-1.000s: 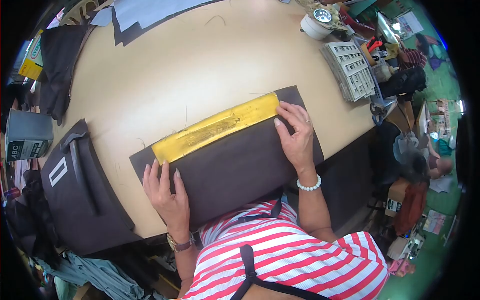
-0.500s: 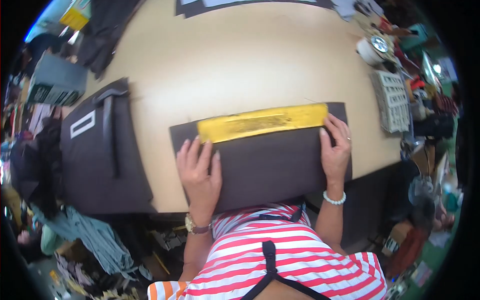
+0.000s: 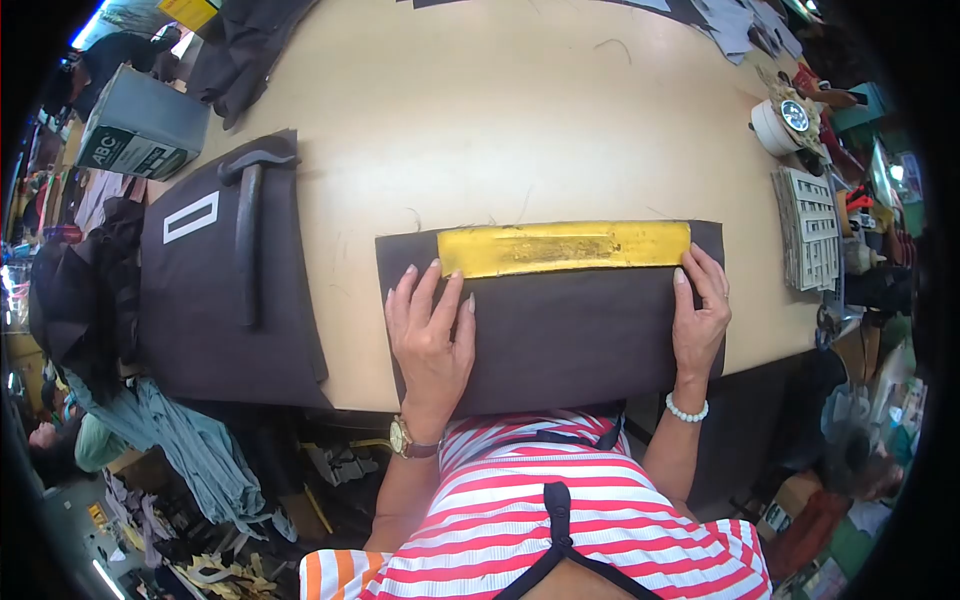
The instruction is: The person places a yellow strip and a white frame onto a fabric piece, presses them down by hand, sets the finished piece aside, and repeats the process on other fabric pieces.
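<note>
A dark brown rectangle of fabric (image 3: pixel 570 340) lies flat at the table's near edge. Along its far edge rests a long yellow strip (image 3: pixel 560 248), smudged dark in the middle, with a thin slot or line cut along it. My left hand (image 3: pixel 432 335) lies palm down on the fabric, fingers spread, fingertips touching the strip's left end. At the strip's right end, my right hand (image 3: pixel 703 310) has its fingers stretched out and thumb apart, pressing by the corner. Neither hand lifts anything.
Left of the fabric, a hammer (image 3: pixel 248 245) and a white rectangular frame (image 3: pixel 190 217) lie on stacked dark fabric (image 3: pixel 215 345). Behind stands a grey tin (image 3: pixel 145 125). On the right are a white round container (image 3: pixel 775 125) and a stack of pale slotted pieces (image 3: pixel 807 230). Loose threads dot the tabletop (image 3: pixel 480 120).
The whole view has shifted and turned slightly, so the fabric and strip appear straighter and farther right. Both hands keep their places at the strip's ends.
</note>
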A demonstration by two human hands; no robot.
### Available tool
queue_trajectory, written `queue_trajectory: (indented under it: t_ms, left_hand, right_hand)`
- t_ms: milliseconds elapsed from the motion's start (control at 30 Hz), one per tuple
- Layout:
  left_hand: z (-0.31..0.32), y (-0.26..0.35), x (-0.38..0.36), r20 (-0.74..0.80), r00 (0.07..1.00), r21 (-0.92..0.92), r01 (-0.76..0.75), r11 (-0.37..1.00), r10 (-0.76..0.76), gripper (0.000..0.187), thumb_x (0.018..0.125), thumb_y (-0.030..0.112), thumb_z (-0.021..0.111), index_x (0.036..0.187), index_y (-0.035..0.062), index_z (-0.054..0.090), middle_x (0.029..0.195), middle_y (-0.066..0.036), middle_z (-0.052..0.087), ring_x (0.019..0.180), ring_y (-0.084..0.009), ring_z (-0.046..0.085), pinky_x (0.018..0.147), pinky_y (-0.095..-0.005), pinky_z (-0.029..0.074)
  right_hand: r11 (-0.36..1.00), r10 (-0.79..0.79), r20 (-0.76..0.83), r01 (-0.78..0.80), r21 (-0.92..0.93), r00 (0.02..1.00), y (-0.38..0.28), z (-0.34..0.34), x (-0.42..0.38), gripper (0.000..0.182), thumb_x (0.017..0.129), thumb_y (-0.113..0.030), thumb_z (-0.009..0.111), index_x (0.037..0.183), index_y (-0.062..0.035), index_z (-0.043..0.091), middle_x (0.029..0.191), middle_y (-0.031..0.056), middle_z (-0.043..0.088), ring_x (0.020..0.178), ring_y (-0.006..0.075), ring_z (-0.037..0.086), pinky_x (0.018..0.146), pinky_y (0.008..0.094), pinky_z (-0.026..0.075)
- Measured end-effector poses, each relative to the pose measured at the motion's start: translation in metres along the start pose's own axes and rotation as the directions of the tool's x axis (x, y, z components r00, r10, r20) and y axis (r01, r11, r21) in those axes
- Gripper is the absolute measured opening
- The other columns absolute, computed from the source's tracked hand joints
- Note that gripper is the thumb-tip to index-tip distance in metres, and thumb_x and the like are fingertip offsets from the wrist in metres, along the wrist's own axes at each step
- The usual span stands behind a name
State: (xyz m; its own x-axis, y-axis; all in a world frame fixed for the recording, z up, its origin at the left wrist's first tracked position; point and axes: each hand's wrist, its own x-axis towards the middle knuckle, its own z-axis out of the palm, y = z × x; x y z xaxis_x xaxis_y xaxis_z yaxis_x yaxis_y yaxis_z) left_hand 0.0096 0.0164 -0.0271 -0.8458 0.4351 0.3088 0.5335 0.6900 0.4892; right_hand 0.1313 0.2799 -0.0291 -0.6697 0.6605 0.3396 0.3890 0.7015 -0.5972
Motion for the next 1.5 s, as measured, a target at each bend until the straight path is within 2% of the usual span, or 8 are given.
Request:
queue_trajectory:
  t_ms: [633, 733, 833, 1000, 1100, 1167, 1300, 1500]
  left_hand:
    - [-0.002, 0.005, -0.001, 0.069, 0.997, 0.039, 0.030, 0.999, -0.032, 0.031, 0.086, 0.005, 0.060, 0.117, 0.0011, 0.064, 0.129, -0.017, 0.055, 0.128, -0.0373, 0.043, 0.105, -0.0451, 0.035]
    - [-0.004, 0.016, 0.004, 0.045, 0.998, 0.166, -0.052, 0.985, 0.045, 0.028, 0.088, 0.005, 0.057, 0.115, 0.0008, 0.063, 0.129, -0.016, 0.055, 0.130, -0.0367, 0.041, 0.107, -0.0487, 0.031]
    - [-0.014, 0.020, 0.012, 0.238, 0.968, 0.336, -0.158, 0.928, 0.079, 0.028, 0.090, 0.006, 0.053, 0.116, 0.0015, 0.062, 0.132, -0.015, 0.053, 0.132, -0.0344, 0.039, 0.108, -0.0531, 0.026]
    - [-0.014, 0.023, 0.027, 0.314, 0.920, 0.326, -0.336, 0.884, 0.234, 0.041, 0.090, 0.005, 0.050, 0.130, 0.0086, 0.052, 0.110, -0.014, 0.053, 0.112, -0.0309, 0.051, 0.106, -0.0556, 0.030]
    - [-0.015, 0.023, 0.033, 0.406, 0.883, 0.378, -0.395, 0.837, 0.233, 0.045, 0.087, 0.003, 0.051, 0.131, 0.0104, 0.052, 0.102, -0.014, 0.050, 0.104, -0.0305, 0.052, 0.105, -0.0548, 0.032]
    - [-0.014, 0.025, 0.034, 0.410, 0.884, 0.367, -0.387, 0.846, 0.226, 0.045, 0.085, 0.002, 0.052, 0.130, 0.0097, 0.053, 0.100, -0.015, 0.049, 0.101, -0.0310, 0.052, 0.103, -0.0537, 0.034]
    - [-0.013, 0.026, 0.033, 0.380, 0.891, 0.362, -0.391, 0.846, 0.249, 0.045, 0.084, 0.001, 0.052, 0.128, 0.0077, 0.054, 0.098, -0.015, 0.049, 0.097, -0.0314, 0.051, 0.095, -0.0480, 0.039]
    - [-0.011, 0.028, 0.033, 0.359, 0.901, 0.318, -0.363, 0.876, 0.244, 0.043, 0.081, 0.002, 0.054, 0.125, 0.0029, 0.055, 0.093, -0.016, 0.047, 0.095, -0.0316, 0.051, 0.086, -0.0441, 0.042]
  right_hand:
    - [0.997, -0.055, -0.056, 0.051, -0.061, 0.997, -0.001, 0.000, -0.001, 0.027, 0.076, -0.012, 0.068, 0.100, 0.0005, 0.069, 0.114, 0.0123, 0.065, 0.107, 0.0335, 0.055, 0.096, 0.0430, 0.041]
    - [0.953, -0.182, -0.067, 0.160, -0.257, 0.981, -0.010, 0.000, 0.002, 0.025, 0.078, -0.016, 0.067, 0.096, 0.0013, 0.067, 0.115, 0.0126, 0.063, 0.106, 0.0328, 0.055, 0.096, 0.0453, 0.040]
    - [0.902, -0.272, 0.054, 0.274, -0.333, 0.961, -0.012, -0.005, 0.010, 0.024, 0.079, -0.019, 0.066, 0.094, -0.0003, 0.065, 0.111, 0.0126, 0.063, 0.106, 0.0308, 0.055, 0.096, 0.0463, 0.039]
    - [0.893, -0.298, 0.147, 0.330, -0.306, 0.943, -0.017, -0.012, 0.027, 0.020, 0.080, -0.019, 0.065, 0.088, -0.0016, 0.064, 0.093, 0.0105, 0.063, 0.089, 0.0282, 0.059, 0.091, 0.0468, 0.042]
    - [0.968, -0.244, 0.087, 0.248, -0.043, 0.966, 0.008, -0.022, 0.051, 0.016, 0.080, -0.016, 0.064, 0.085, -0.0018, 0.064, 0.086, 0.0110, 0.062, 0.079, 0.0307, 0.060, 0.082, 0.0441, 0.046]
    - [0.943, -0.304, -0.174, 0.270, -0.195, 0.937, 0.042, -0.028, 0.070, 0.011, 0.080, -0.013, 0.062, 0.082, -0.0032, 0.065, 0.081, 0.0117, 0.061, 0.075, 0.0325, 0.061, 0.075, 0.0420, 0.048]
    - [0.905, -0.016, -0.480, -0.191, -0.381, 0.877, 0.075, -0.067, 0.104, 0.011, 0.085, -0.016, 0.059, 0.087, -0.0064, 0.063, 0.089, 0.0131, 0.062, 0.082, 0.0334, 0.062, 0.073, 0.0443, 0.050]
    - [0.754, 0.262, -0.511, -0.504, -0.421, 0.819, 0.105, -0.070, 0.133, 0.034, 0.083, -0.035, 0.066, 0.093, -0.0030, 0.059, 0.097, 0.0166, 0.062, 0.088, 0.0359, 0.064, 0.074, 0.0461, 0.052]
